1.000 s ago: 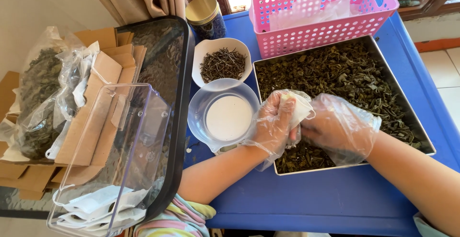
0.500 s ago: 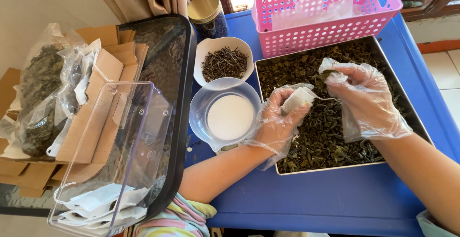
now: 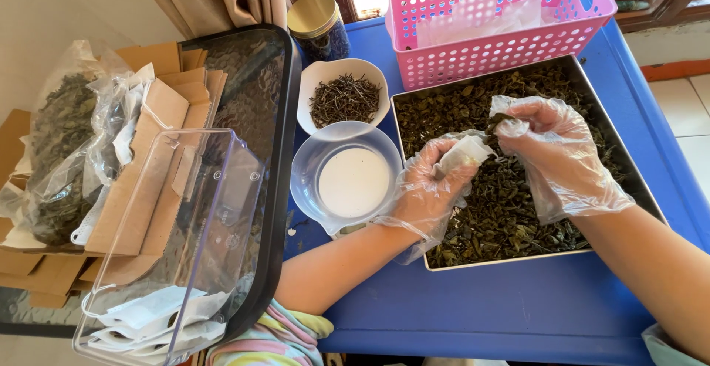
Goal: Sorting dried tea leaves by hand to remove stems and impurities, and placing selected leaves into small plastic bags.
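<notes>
I look down on two hands in thin clear gloves, held over a metal tray (image 3: 634,181) of dark dried leaves (image 3: 510,218). My left hand (image 3: 429,185) holds a small white sachet (image 3: 460,153); its fingers (image 3: 444,151) curl round the sachet and pinch it, mouth turned toward the right hand. My right hand (image 3: 555,151) is just beside it, fingers (image 3: 510,123) pressed together on a pinch of leaves right at the sachet's mouth. The tips of both hands nearly touch.

Left of the left fingers, close by, stands a clear plastic bowl (image 3: 310,181) with a white disc in its bottom. Beyond that bowl is a white dish (image 3: 314,78) of thin dark twigs, and further off a dark jar (image 3: 316,22) with a gold lid. Past the right fingers, at the tray's far edge, sits a pink perforated basket (image 3: 488,48). All of this rests on a blue surface (image 3: 481,307).

Well to the left of both hands, a clear box (image 3: 185,218) holds white sachets at its near end. It lies on a black tray (image 3: 285,151), next to flat brown cardboard (image 3: 148,166) and plastic bags (image 3: 66,137) of leaves.
</notes>
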